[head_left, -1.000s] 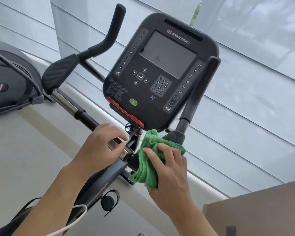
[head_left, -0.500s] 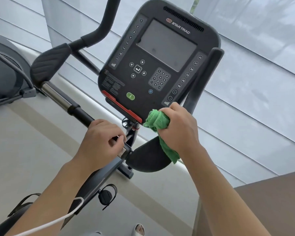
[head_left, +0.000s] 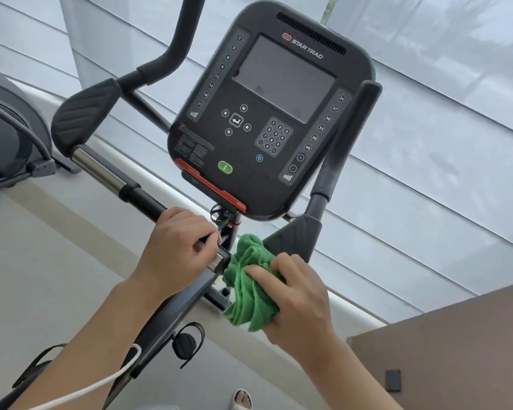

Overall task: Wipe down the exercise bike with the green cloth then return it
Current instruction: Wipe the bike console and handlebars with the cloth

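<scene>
A pale floor [head_left: 42,261] runs under the machines, and behind them pale grey blinds [head_left: 427,128] cover a wide window; a brown panel [head_left: 456,350] fills the lower right corner, and part of another grey machine [head_left: 9,137] sits at the left edge. The exercise bike [head_left: 166,315] carries a dark console [head_left: 267,113] marked "STAR TRAC" above a blank screen, with numbers down both sides, a number keypad, a green button and a red strip along its lower edge. The green cloth [head_left: 249,291] is bunched and rumpled, pressed against the bike just below the console beside the right handlebar pad. The right hand [head_left: 299,300] holds it, fingers curled over the folds. The left hand [head_left: 178,247] grips the left handlebar [head_left: 101,170] near the stem. A white cable [head_left: 95,383] crosses the left forearm.
</scene>
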`<control>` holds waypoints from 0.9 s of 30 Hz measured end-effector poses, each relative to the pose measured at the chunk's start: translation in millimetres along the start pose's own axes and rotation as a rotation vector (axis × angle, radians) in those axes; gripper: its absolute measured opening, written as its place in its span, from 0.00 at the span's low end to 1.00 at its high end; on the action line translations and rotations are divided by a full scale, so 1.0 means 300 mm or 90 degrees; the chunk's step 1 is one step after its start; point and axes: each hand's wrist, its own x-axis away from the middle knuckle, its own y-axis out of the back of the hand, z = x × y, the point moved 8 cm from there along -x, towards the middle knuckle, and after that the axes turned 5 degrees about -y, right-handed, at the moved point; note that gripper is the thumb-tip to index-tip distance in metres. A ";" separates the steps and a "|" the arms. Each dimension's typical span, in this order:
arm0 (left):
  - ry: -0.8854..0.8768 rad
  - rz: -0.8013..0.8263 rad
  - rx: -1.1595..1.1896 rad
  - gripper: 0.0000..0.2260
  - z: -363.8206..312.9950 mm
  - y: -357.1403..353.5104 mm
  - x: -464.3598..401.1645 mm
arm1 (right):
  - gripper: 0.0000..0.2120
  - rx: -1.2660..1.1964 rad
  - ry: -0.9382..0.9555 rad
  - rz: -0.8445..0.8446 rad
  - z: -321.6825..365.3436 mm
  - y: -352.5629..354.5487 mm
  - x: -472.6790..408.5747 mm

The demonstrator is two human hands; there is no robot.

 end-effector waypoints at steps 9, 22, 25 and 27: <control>0.007 0.003 -0.004 0.09 0.009 -0.010 0.001 | 0.16 0.051 -0.164 0.002 -0.299 0.032 -0.351; 0.030 0.001 0.000 0.11 0.015 -0.004 -0.003 | 0.14 0.028 0.004 0.073 0.091 -0.043 -0.003; 0.035 0.003 -0.001 0.11 0.018 -0.005 -0.001 | 0.12 0.028 0.060 0.089 0.098 -0.045 0.039; 0.039 0.004 -0.004 0.12 0.020 -0.007 -0.002 | 0.11 0.025 0.096 0.081 0.094 -0.008 0.035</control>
